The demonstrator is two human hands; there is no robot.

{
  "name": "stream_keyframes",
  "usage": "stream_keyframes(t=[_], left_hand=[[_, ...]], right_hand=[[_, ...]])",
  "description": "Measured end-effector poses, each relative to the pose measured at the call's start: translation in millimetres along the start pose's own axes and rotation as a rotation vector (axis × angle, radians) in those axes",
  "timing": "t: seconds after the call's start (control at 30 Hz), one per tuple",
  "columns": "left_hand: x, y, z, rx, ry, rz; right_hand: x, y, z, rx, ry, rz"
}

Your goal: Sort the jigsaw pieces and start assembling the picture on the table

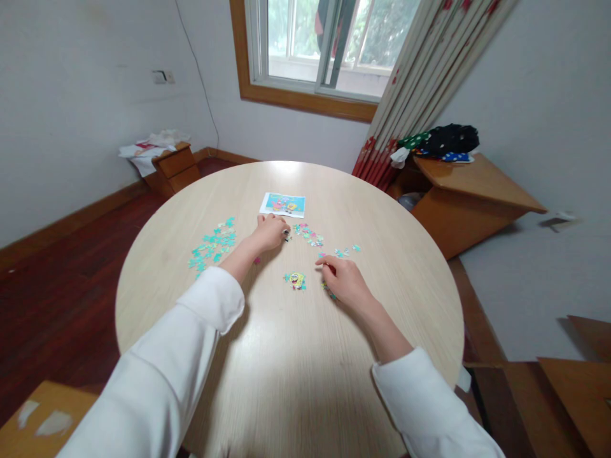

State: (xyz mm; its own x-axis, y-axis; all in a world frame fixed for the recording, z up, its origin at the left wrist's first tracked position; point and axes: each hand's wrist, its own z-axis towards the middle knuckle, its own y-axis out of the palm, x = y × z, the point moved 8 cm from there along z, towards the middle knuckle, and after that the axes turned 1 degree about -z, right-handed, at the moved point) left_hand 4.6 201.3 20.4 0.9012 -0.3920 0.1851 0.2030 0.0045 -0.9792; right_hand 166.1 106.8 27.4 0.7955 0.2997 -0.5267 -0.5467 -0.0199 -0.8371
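Observation:
My left hand [272, 233] reaches to the far middle of the table, its fingers bent down and closed on a small dark puzzle piece [286, 235]. Nearer to me, my right hand [344, 278] hovers over a few pieces [328, 291] that it partly covers. Its index finger is stretched out to the left, and I see nothing held in it. Between the hands lies a small joined puzzle section [296, 280] with a yellow cartoon face. Beyond the left hand is a printed picture card [282, 205] showing cartoon figures.
Many loose turquoise pieces [213, 245] spread at the left of the round table [281, 369]. Mixed pieces [309, 234] lie beyond the middle, with several more pieces [346, 252] to their right. A wooden cabinet [477, 191] bearing cloth stands at the right, near a curtain [420, 83].

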Motion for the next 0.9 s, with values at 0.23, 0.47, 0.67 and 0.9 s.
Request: stream_keyframes(t=[0.23,0.47,0.67,0.9], left_hand=[[-19,8.0,5,-0.003,-0.056,0.015],[-26,5.2,1,-0.047,-0.106,0.005],[-27,4.1,-2,-0.050,-0.155,-0.053],[-23,-6.4,-21,0.021,-0.239,-0.243]], right_hand=[[0,2,-1,-0.002,-0.001,0.006],[0,2,-1,-0.006,0.003,0.013],[2,4,-1,0.001,-0.007,0.005],[2,5,0,0.021,-0.026,-0.004]])
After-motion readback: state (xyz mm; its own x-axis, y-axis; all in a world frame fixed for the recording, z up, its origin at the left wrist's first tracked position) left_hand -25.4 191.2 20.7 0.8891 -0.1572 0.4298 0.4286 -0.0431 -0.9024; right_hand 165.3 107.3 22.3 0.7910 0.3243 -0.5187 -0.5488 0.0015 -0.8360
